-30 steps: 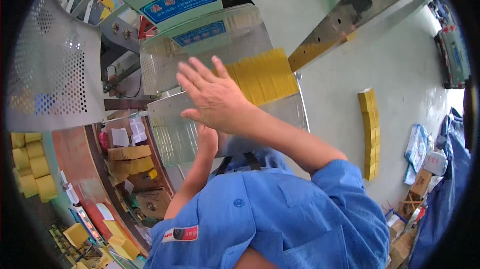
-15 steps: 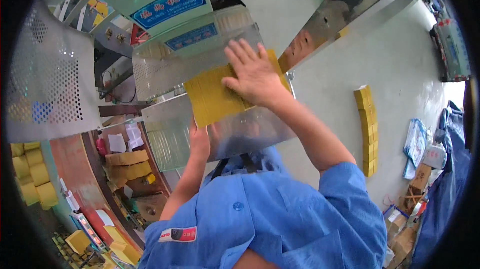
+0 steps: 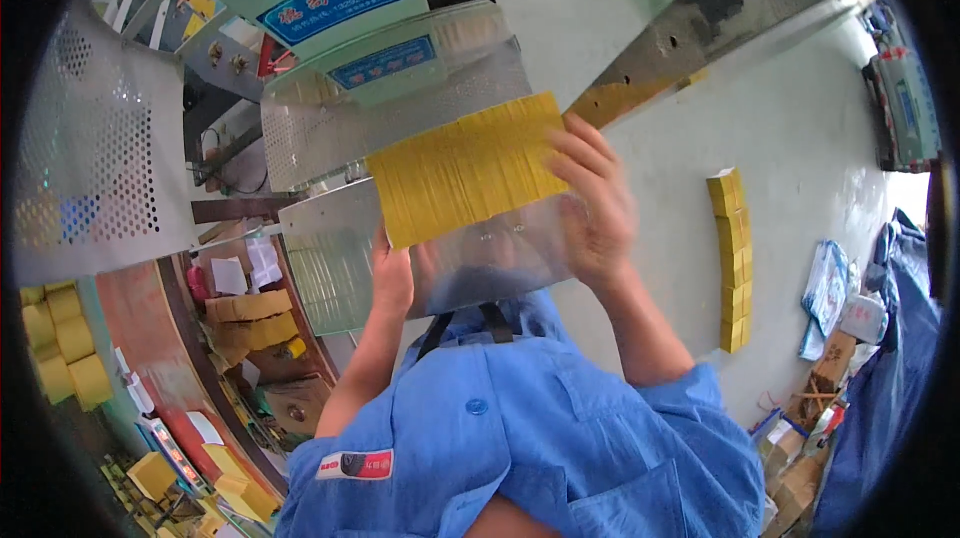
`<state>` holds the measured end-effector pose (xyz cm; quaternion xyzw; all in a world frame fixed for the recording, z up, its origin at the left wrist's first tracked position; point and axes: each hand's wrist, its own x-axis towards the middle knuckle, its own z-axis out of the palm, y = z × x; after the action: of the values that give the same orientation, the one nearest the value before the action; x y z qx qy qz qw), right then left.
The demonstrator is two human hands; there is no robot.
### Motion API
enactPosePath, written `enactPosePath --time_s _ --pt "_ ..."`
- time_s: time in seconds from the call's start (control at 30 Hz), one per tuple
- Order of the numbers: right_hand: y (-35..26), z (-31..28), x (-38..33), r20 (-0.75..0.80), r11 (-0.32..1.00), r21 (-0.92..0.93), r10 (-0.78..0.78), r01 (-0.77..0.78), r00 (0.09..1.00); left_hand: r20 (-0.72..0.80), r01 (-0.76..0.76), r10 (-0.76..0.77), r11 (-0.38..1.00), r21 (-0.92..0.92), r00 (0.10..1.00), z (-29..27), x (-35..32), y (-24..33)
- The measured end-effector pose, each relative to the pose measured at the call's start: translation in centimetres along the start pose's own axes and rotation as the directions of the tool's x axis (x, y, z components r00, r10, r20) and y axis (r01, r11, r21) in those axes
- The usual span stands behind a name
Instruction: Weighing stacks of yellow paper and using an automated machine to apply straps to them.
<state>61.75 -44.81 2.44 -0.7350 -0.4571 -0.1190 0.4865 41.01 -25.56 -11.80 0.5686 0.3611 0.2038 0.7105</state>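
A long row of yellow paper pieces (image 3: 470, 170), packed on edge with many fine ridges across its top, lies on a shiny metal tray (image 3: 465, 273). At its right end is my right hand (image 3: 597, 196), fingers stretched out and slightly blurred, the fingertips at or just off the end pieces. Its thumb side is low against the tray's edge. My left hand (image 3: 393, 273) is at the near left corner of the row, thumb pointing up beside it. The other fingers of that hand are mostly hidden under the row.
Behind the row stands a clear guard (image 3: 400, 88) on a pale green machine. A perforated metal panel (image 3: 100, 158) is at left, a metal beam (image 3: 690, 33) at upper right. On the floor to the right lies a line of yellow bundles (image 3: 735, 263); stacked yellow blocks (image 3: 68, 343) sit far left.
My right hand has moved from flat on top of the yellow row to its right end, uncovering the ridged top. My left hand has stayed at the near left corner.
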Motion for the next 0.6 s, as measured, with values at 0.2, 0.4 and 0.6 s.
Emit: enactPosePath --time_s 0.2,0.4,0.6 --pt "7.0 1.7 -9.9 -0.1 0.705 0.3 0.693 -0.643 0.714 0.055 -0.081 0.076 0.992 0.096 0.996 1.4 0.8 1.5" --pt "7.4 5.1 -9.3 0.08 0.705 0.263 0.665 -0.659 0.743 0.163 -0.426 0.447 0.589 0.686 0.88 -1.0 1.9 -3.1" --pt "4.1 2.5 -5.5 0.201 0.781 0.167 0.57 -0.601 0.797 0.191 -0.396 0.348 0.766 0.507 0.918 -1.8 0.7 0.6"
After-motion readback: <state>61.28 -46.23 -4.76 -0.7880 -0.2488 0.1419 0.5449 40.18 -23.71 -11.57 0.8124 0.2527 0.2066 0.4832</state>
